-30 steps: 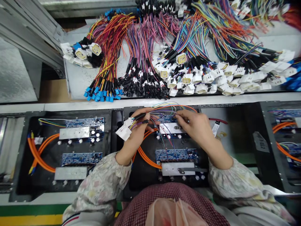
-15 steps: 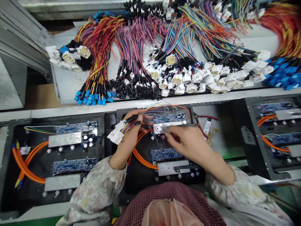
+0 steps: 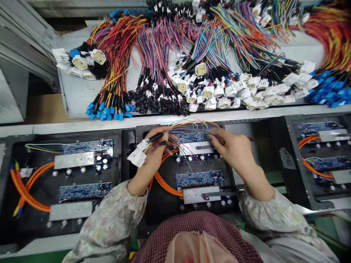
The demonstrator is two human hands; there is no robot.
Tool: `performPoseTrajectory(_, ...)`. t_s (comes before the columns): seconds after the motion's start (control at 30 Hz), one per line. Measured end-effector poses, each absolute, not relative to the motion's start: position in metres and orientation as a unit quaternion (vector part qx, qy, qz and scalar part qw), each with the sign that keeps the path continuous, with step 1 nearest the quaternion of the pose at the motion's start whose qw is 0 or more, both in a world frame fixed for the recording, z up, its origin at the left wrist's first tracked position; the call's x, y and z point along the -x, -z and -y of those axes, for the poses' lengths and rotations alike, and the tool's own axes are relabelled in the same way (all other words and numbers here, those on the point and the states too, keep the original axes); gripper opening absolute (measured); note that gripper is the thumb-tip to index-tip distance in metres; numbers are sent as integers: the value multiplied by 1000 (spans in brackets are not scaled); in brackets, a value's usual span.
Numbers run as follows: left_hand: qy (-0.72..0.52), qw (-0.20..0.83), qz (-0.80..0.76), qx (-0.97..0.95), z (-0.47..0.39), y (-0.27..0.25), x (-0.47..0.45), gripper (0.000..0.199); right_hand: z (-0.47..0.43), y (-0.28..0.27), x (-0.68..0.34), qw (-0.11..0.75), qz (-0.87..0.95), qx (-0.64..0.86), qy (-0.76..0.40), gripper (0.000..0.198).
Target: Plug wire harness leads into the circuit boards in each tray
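Note:
My left hand (image 3: 153,151) is closed around a wire harness with white connectors (image 3: 138,155) and black sleeving. Its thin coloured wires (image 3: 189,126) fan out to the right over the upper blue circuit board (image 3: 189,138). My right hand (image 3: 227,144) is at that board's right end, thumb and fingertips pinched together at the wire ends; a thin wire seems to be between them. Below lies a second blue circuit board (image 3: 199,179) with a silver metal plate (image 3: 193,195). Both boards sit in a black housing (image 3: 161,210), with thick orange cables (image 3: 167,186) on the left.
Bundles of coloured harnesses (image 3: 153,54) with blue, black and white connectors lie along the shelf (image 3: 293,54) behind. Another black housing with boards (image 3: 79,190) stands left, and one more housing (image 3: 307,182) right. A red handle tip (image 3: 250,138) shows behind my right hand.
My right hand has moved up from above the silver plate to the upper board's right end, now covering most of the red-handled tool. My left hand keeps hold of the harness.

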State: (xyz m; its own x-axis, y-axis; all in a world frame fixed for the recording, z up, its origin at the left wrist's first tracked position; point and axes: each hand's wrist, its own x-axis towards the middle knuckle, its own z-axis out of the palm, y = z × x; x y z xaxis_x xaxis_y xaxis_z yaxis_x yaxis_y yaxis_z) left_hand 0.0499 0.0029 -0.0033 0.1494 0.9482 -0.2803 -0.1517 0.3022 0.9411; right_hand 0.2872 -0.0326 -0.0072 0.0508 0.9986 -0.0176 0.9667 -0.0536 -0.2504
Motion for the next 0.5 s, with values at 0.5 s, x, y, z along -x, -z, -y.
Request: performPoseTrajectory(0.5,-439,620,-500,-417,-2,4,-51,19,40,-21,-257,169,724,656,-133,29)
